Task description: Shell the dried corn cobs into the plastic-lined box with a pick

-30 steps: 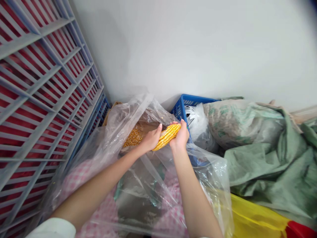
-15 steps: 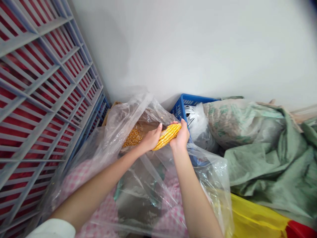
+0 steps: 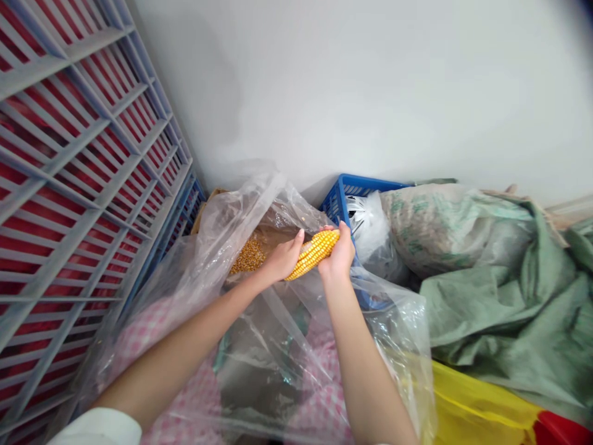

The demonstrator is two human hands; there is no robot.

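An ear of yellow corn (image 3: 314, 253) lies across both my hands, partly stripped of kernels near its lower end. My left hand (image 3: 283, 260) wraps its middle and my right hand (image 3: 340, 253) grips its upper end. Both hands are held just above the mouth of a clear plastic bag (image 3: 227, 216). Inside the bag, a heap of loose corn kernels (image 3: 248, 257) lies to the left of my left hand, on brown paper or sacking.
A grey lattice rack (image 3: 88, 167) with red behind it stands on the left, against a white wall (image 3: 370, 80). A blue plastic crate (image 3: 352, 188) holds a white bag. Green woven sacks (image 3: 482, 290) are heaped on the right, above a yellow bag (image 3: 472, 402).
Both hands and the corn ear stay almost where they were. The view has shifted only slightly.
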